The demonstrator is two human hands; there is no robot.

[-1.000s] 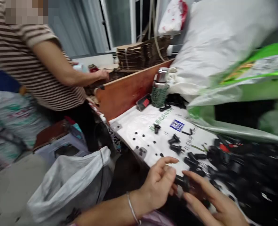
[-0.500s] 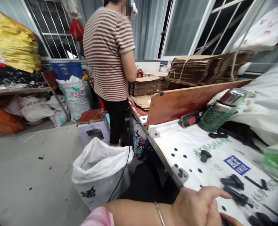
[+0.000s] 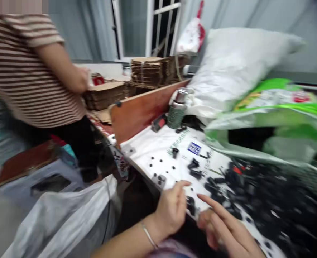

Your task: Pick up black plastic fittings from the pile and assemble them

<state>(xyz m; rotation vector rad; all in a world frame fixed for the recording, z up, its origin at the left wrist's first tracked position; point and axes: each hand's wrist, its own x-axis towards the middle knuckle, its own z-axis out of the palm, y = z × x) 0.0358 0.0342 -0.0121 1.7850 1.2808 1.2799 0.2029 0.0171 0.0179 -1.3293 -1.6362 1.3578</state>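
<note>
Stubby black plastic-looking part (image 3: 190, 205) | your left hand (image 3: 172, 207) curled beside it, right hand (image 3: 225, 224) part-bent; can't tell either grip | steady it low above the white-covered counter (image 3: 140, 148)

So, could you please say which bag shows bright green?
The open bag behind the heap of black parts; the stuffed sack is white, the hanging bag white and red.

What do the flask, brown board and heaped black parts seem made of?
Flask: shiny metal top, from its bright reflections; green textured cover, material unclear. Board: probably wood, smooth-looking, with a brown face and paler edge. Black parts: perhaps plastic or rubber, dark with small glints; blur leaves it open.
</note>
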